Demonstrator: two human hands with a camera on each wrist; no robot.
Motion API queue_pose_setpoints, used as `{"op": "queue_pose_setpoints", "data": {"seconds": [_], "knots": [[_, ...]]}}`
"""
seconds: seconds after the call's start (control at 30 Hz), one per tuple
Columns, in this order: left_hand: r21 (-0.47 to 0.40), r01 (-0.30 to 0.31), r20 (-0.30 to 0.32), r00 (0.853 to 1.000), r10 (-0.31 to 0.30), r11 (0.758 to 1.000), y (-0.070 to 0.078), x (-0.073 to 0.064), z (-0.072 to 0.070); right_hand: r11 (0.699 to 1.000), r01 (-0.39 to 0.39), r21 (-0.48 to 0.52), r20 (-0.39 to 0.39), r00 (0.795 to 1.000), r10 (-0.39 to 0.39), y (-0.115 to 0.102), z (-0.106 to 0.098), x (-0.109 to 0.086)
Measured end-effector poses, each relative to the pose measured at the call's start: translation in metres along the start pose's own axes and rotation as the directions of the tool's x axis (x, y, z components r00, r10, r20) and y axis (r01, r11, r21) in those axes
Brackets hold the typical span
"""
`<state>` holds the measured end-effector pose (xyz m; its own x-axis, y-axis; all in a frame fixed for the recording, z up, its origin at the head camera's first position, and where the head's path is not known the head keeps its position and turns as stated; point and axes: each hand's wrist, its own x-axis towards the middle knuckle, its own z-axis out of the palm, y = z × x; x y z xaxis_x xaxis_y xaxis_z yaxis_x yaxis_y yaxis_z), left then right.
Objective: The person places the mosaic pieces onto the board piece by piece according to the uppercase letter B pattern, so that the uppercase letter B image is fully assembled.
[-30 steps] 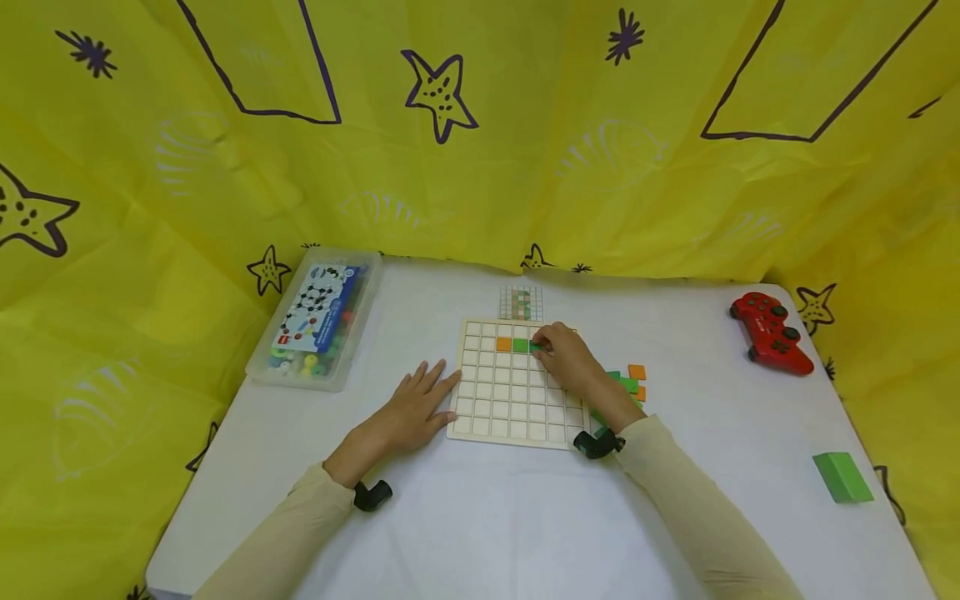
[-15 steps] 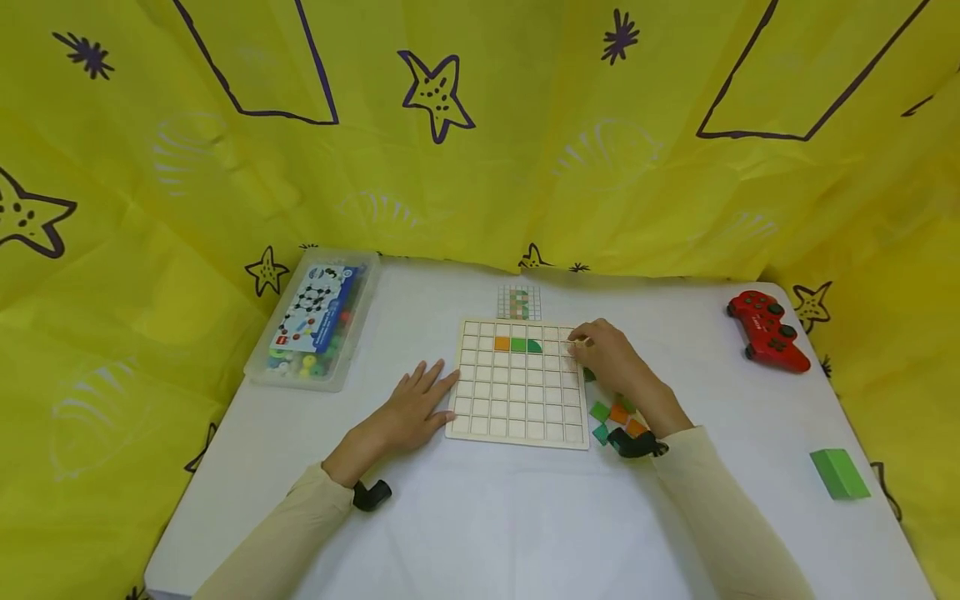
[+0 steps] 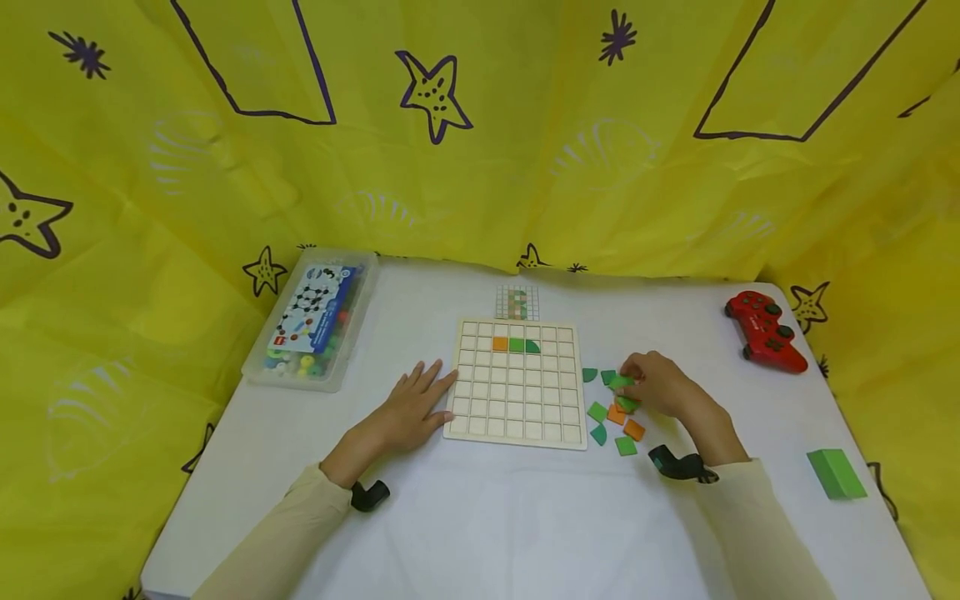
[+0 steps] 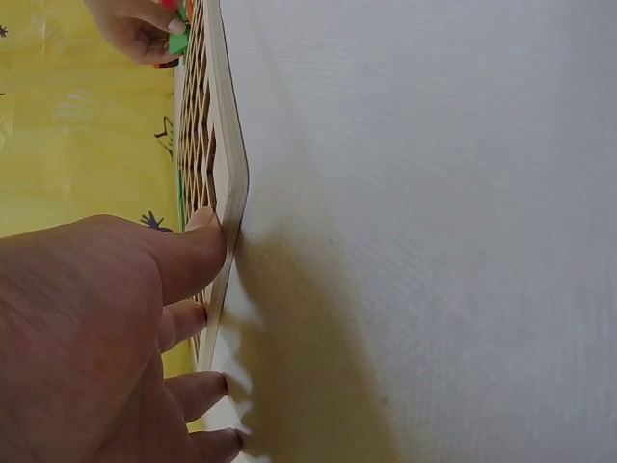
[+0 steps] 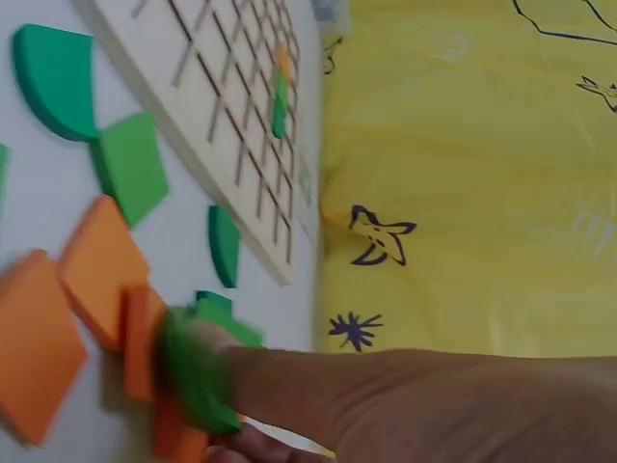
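Observation:
A wooden grid board (image 3: 517, 439) lies on the table. In its second row from the back sit an orange square tile (image 3: 500, 344), a green square tile (image 3: 517, 345) and a dark green quarter-round tile (image 3: 532, 347). My left hand (image 3: 411, 410) rests at the board's left edge, fingers spread, thumb touching the rim in the left wrist view. Right of the board, my right hand (image 3: 658, 385) pinches a light green tile (image 5: 198, 371) between thumb and fingers, over a loose heap of orange and green tiles (image 3: 616, 414). The held tile is blurred in the right wrist view.
A small printed pattern card (image 3: 517, 302) lies behind the board. A clear plastic box of colourful parts (image 3: 311, 321) stands at the left. On the right are a red game controller (image 3: 767, 332) and a green block (image 3: 837, 474). A yellow curtain (image 3: 480, 167) encloses the table.
My right hand has left the quarter-round tile on the board and moved right, then toward me, to the loose tiles, where it pinches a green one. My left hand stays at the edge.

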<state>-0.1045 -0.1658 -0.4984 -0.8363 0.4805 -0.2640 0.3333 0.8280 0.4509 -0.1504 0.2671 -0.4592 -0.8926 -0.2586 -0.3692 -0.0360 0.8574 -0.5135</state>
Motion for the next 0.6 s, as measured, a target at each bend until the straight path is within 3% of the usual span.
{"op": "queue_pose_setpoints", "data": {"seconds": [0.3,0.6], "knots": [[0.002,-0.003,-0.001,1.000,0.003,1.000,0.001,0.000,0.000,0.994,0.099,-0.038,-0.160,0.982,-0.104,0.004,0.010,0.013],[0.006,-0.008,-0.015,1.000,0.008,1.000,0.001,-0.001,0.001,0.992,0.115,-0.049,-0.253,0.959,-0.124,0.010,0.008,0.040]]}}
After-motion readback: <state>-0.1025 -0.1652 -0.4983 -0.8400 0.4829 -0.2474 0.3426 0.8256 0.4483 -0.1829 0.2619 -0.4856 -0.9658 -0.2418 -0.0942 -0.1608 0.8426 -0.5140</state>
